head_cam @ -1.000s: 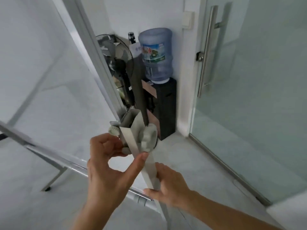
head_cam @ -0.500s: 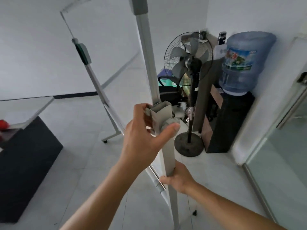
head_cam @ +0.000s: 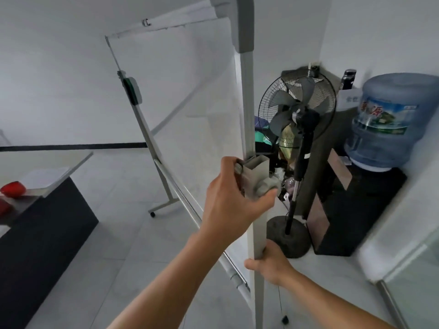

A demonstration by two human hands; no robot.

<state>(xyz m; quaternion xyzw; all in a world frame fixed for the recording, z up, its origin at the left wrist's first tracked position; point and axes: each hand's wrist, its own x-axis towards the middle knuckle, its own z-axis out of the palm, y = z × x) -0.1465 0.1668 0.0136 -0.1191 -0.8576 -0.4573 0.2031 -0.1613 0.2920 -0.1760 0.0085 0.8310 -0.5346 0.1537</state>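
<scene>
Left hand (head_cam: pixel 231 206) partly hides the blurred knob (head_cam: pixel 264 186); the post (head_cam: pixel 258 233) is cropped.

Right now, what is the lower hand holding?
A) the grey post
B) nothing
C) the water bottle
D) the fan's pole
A: the right hand wraps the grey post, below the left hand that grips the knob. The fan and water bottle stand apart behind.

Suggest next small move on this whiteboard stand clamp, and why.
Probably turn the knob with the left hand while the right hand braces the post. The left thumb and fingers wrap the knob at the post's open top, where the inner rail enters; the right grips lower down. Turn direction cannot be told.
</scene>
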